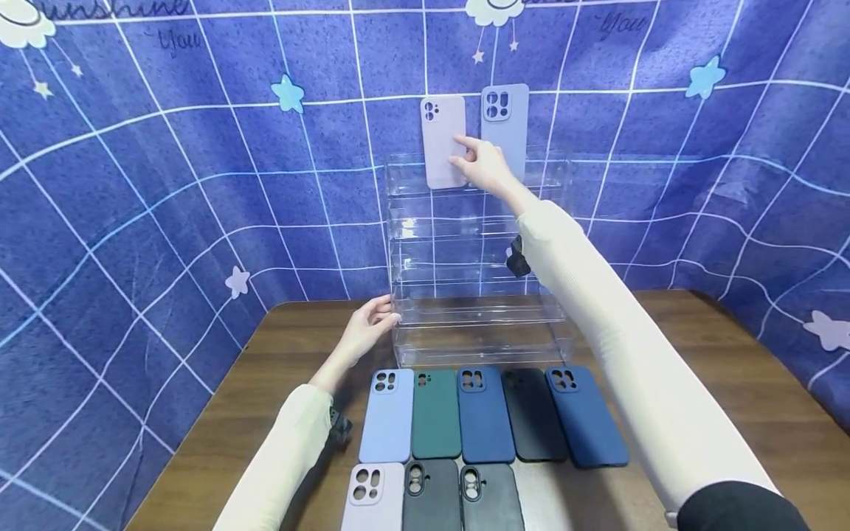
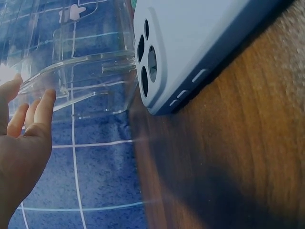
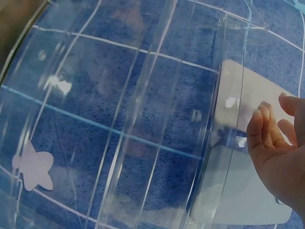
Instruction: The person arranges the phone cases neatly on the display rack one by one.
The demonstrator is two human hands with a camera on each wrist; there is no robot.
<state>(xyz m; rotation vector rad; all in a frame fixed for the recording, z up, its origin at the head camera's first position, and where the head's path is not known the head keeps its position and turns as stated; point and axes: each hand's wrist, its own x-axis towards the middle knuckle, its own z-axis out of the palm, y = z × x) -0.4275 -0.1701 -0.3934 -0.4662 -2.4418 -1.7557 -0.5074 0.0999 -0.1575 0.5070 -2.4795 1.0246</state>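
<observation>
A clear tiered display rack (image 1: 474, 317) stands on the table. On its top tier lean a pale pink phone case (image 1: 443, 147) and, to the right, a light blue-grey phone case (image 1: 513, 140). My right hand (image 1: 488, 168) is at the pink case's right edge, thumb and forefinger apart; the right wrist view shows its fingers loosely bent before the pale case (image 3: 238, 90). My left hand (image 1: 368, 324) touches the rack's lower left side with extended fingers. In the left wrist view, that hand (image 2: 28, 143) has fingertips by the clear edge, the exact contact being hard to see.
Phone cases lie in two rows before the rack: a light blue one (image 1: 387, 420), a green one (image 1: 435, 417), dark blue and black ones behind; a pale lilac one (image 1: 373, 494) and two dark ones in front. A blue gridded cloth (image 1: 199, 243) hangs behind the wooden table (image 1: 717, 354).
</observation>
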